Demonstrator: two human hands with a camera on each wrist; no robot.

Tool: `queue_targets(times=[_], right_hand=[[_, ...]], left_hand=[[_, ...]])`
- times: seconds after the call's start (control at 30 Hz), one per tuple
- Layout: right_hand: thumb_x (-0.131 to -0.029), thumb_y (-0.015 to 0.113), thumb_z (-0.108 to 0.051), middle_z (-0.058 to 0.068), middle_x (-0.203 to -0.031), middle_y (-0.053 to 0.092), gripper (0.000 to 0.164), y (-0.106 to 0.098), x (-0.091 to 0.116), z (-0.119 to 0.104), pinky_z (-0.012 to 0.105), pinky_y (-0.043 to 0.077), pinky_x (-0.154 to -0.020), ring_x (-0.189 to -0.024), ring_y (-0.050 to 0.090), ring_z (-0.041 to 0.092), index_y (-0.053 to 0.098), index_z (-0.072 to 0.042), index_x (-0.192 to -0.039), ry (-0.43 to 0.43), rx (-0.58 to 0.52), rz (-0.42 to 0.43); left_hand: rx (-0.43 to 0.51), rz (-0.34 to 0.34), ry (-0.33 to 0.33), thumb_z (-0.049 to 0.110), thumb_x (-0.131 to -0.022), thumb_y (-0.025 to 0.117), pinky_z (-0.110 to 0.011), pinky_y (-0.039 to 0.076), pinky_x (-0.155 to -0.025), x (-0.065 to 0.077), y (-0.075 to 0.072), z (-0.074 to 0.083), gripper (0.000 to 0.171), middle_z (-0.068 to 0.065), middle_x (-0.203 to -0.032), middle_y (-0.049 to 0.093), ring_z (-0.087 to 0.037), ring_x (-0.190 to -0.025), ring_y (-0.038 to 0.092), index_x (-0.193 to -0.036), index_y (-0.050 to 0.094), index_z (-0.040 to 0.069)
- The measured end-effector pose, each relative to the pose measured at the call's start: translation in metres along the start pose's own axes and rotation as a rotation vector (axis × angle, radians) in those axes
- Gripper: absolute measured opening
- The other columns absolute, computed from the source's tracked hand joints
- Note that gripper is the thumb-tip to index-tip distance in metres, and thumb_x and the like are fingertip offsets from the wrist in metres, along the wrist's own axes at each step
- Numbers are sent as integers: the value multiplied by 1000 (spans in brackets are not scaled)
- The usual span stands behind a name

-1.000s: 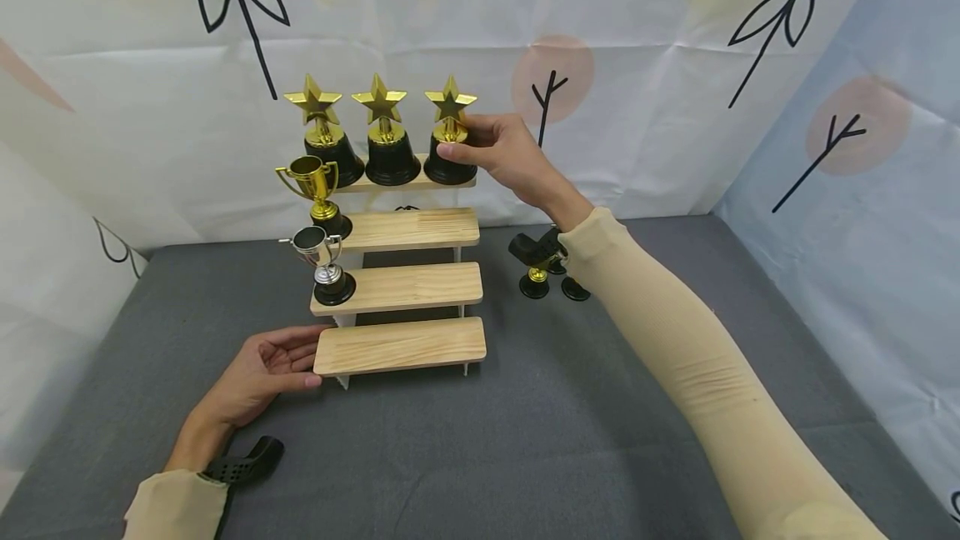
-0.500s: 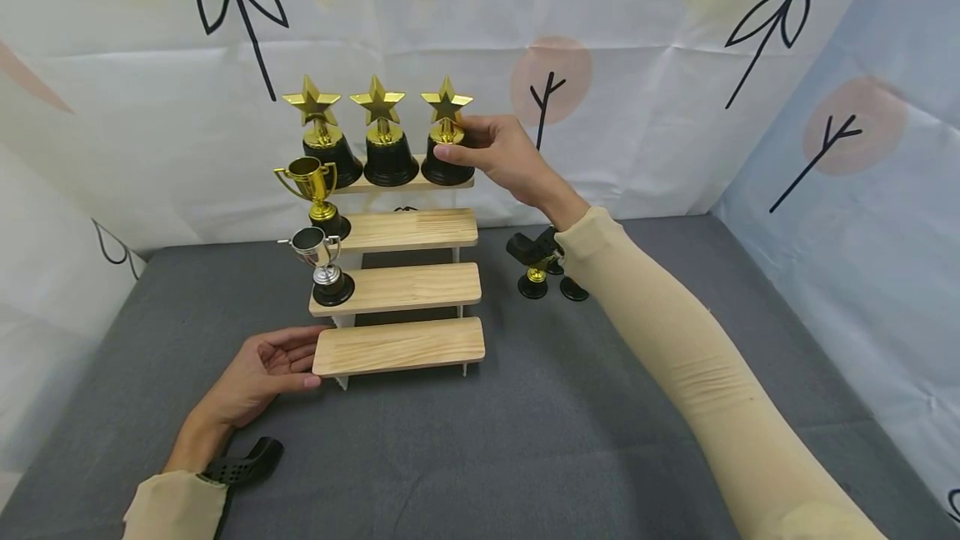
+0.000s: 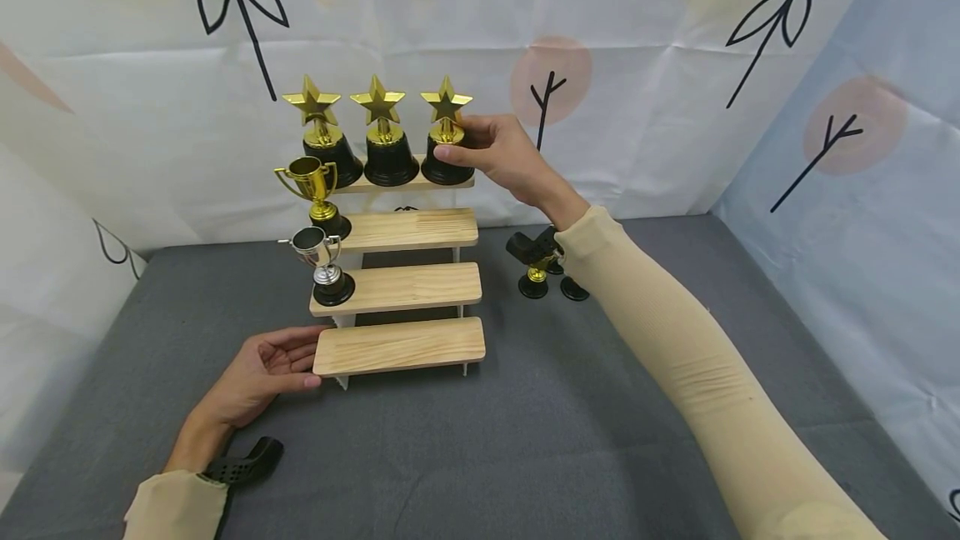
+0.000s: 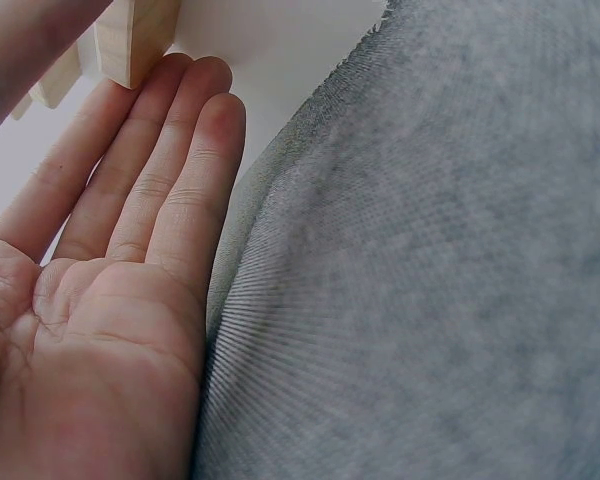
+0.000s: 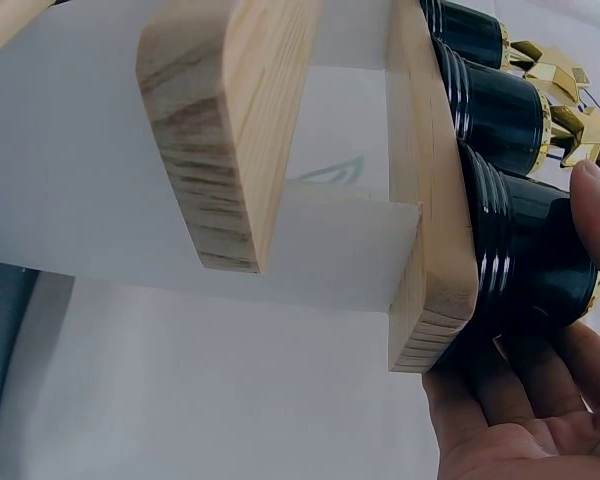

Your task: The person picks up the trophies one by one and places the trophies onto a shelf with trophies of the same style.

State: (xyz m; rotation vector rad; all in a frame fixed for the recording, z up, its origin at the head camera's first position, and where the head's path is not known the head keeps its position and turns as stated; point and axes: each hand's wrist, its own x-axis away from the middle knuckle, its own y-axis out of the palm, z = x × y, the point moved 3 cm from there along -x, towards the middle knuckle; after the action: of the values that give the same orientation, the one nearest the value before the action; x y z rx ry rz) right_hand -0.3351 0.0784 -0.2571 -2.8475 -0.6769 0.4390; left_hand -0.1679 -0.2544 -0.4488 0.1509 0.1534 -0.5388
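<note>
My right hand (image 3: 513,161) grips the rightmost gold star trophy (image 3: 442,171) by its black base, thumb in front and fingers behind. In the right wrist view, that base (image 5: 535,250) stands on the top board, near its end. Two matching star trophies (image 3: 390,161) stand to its left on this top tier. Lower left, my left hand (image 3: 258,369) is at the left end of the lowest board (image 3: 401,346) of a stepped wooden stand. The left wrist view shows its fingers (image 4: 170,190) nearly straight, tips right at the wood, palm facing up.
A gold cup trophy (image 3: 322,211) stands on the second tier's left end, a silver cup trophy (image 3: 330,277) on the third's. Right of the stand, several black-based trophies (image 3: 533,286) are partly hidden by the right wrist's camera mount. A patterned cloth backdrop (image 3: 637,132) rises behind the grey table (image 3: 525,440).
The held star trophy shifts very slightly left between the first frame and the second, along with the whole view. Both hands keep their places.
</note>
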Motion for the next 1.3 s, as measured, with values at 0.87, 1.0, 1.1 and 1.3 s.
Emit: queue_targets(times=[0.87,1.0,1.1,1.3], right_hand=[[-93,75,-7,15,-122,70,44,0,-1,0,33,56,-98,-112,67,23,63,1,-134,3,-9,-1],[-93,75,-8,14,-121,70,44,0,-1,0,33,57,-98,-112,68,23,64,0,-134,5,-1,-2],[-93,76,-9,13,-122,70,44,0,-1,0,33,57,-98,-112,67,22,64,-1,-134,10,7,-4],[-91,78,-10,12,-122,70,47,-1,0,0,31,56,-99,-113,67,21,63,-2,-135,20,8,3]], left_hand=[[-8,17,-10,-27,-81,65,-32,53,-102,0,0,1,65,-5,-135,63,-18,-123,62,-142,43,-17],[-4,16,-9,-27,-81,65,-32,53,-102,0,0,1,65,-5,-135,63,-18,-124,62,-142,43,-17],[-6,14,-7,-27,-81,65,-33,53,-102,0,0,1,65,-6,-135,63,-18,-124,62,-142,43,-17],[-13,11,-6,-26,-82,65,-33,53,-102,0,-1,-1,65,-5,-136,62,-18,-124,62,-142,43,-16]])
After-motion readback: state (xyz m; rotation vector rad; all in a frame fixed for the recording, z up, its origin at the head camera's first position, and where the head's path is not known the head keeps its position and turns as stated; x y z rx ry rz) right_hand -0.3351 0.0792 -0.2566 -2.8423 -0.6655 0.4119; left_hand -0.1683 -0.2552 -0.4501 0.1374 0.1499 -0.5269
